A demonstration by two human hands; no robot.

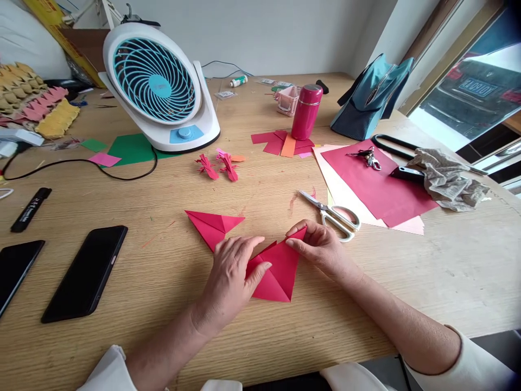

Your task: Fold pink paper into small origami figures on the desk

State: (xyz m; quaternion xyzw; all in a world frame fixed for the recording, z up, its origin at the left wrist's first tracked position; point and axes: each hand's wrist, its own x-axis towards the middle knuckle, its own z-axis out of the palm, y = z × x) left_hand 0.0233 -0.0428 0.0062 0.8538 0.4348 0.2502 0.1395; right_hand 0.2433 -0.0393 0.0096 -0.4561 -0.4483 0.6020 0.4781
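A sheet of red folding paper (280, 271) with crease lines is between my two hands, near the middle of the table. My right hand (321, 247) pinches its upper right corner between thumb and fingers. My left hand (234, 271) holds the left side, thumb over the front face and the other fingers along the back; that part of the paper is hidden. Just beyond my left hand lies another folded red paper piece (211, 225). White-handled scissors (331, 214) rest beyond my right hand, blades pointing away to the left.
A white fan (163, 89) stands at the back left, its black cable (81, 161) on the table. Two phones (85, 274) lie left. Small red paper figures (207, 167) sit mid-table. A red flask (307, 111), paper sheets (378, 179) and a teal bag (370, 100) are right.
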